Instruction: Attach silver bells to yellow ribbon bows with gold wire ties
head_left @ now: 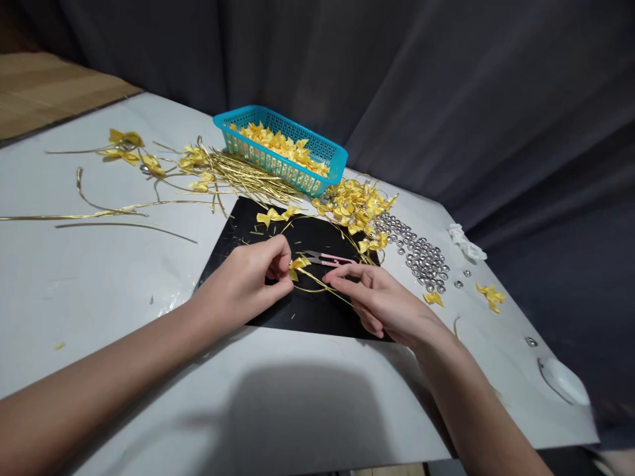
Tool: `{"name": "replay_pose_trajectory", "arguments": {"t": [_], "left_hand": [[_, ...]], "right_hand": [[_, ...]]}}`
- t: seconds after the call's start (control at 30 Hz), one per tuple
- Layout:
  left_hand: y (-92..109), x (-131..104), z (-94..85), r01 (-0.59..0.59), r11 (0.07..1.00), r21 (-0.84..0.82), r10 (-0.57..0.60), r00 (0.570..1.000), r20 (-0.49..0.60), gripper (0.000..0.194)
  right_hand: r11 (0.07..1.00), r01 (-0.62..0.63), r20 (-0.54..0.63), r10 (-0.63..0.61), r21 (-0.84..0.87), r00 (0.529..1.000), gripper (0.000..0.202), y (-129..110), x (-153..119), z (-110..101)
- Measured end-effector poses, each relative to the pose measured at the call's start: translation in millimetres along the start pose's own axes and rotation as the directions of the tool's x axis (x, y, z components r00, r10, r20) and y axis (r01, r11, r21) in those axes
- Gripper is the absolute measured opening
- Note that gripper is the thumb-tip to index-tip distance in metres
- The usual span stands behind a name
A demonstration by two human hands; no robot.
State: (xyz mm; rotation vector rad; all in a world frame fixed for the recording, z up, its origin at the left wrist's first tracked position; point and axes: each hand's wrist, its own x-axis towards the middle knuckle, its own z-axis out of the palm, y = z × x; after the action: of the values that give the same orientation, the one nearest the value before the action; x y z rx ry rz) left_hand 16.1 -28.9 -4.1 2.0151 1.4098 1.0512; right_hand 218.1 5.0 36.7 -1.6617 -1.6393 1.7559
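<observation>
Above a black mat (317, 311), my left hand (258, 268) is closed in a pinch at the edge of a small yellow ribbon bow (299, 264). Gold cord (312, 289) runs from the bow toward my right hand (380, 297), whose thumb and forefinger come together on it; its other fingers are loosely curled. Just behind the bow lies a pair of thread snips (327, 258) with pink handles. Two more yellow bows (276, 216) rest near the mat's back edge. What my left fingertips cover is hidden.
A teal basket (337, 162) of yellow bows stands at the back. Beside it lie cut gold cords (248, 175) and a heap of bows with cord (354, 205). Silver rings or beads (426, 261) spread to the right, near a white object (565, 381) at the table edge.
</observation>
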Motion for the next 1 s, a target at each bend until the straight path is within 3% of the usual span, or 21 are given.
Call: {"name": "replay_pose_trajectory", "arguments": {"t": [0.1, 0.23, 0.43, 0.57, 0.77, 0.87, 1.0], "left_hand": [[1.4, 0.6, 0.2, -0.007, 1.000, -0.010, 0.007, 1.000, -0.001, 0.017], [3.0, 1.2, 0.2, -0.019, 1.000, -0.007, 0.019, 1.000, -0.019, 0.019], [3.5, 0.4, -0.6, -0.017, 1.000, -0.006, 0.017, 1.000, -0.005, 0.018], [3.6, 0.7, 0.2, -0.023, 1.000, -0.012, 0.023, 1.000, 0.014, 0.018], [3.1, -0.7, 0.8, -0.034, 0.999, 0.003, 0.034, 0.999, 0.008, 0.017], [2.9, -1.3, 0.4, -0.037, 0.999, 0.014, 0.037, 0.999, 0.012, 0.017], [3.5, -0.7, 0.3, -0.030, 1.000, 0.007, 0.029, 0.999, 0.039, 0.016]], "right_hand": [[1.000, -0.001, 0.022, 0.002, -0.026, 1.000, 0.021, -0.2, 1.7, -0.6], [0.995, -0.045, 0.073, 0.038, 0.089, 0.997, 0.030, -2.9, 2.1, 3.0], [0.961, -0.078, 0.044, 0.069, 0.265, 0.997, 0.013, -2.8, 2.1, 11.9], [0.933, -0.057, 0.060, 0.039, 0.355, 0.997, 0.016, -1.8, 0.7, 11.1], [0.936, -0.066, 0.096, 0.035, 0.346, 0.995, 0.021, -1.1, -0.3, 11.2], [0.927, -0.044, 0.052, 0.026, 0.372, 0.998, 0.021, -0.1, 0.1, 12.6], [0.912, 0.067, -0.096, -0.031, 0.405, 0.995, 0.025, 1.1, 2.2, 12.9]]}}
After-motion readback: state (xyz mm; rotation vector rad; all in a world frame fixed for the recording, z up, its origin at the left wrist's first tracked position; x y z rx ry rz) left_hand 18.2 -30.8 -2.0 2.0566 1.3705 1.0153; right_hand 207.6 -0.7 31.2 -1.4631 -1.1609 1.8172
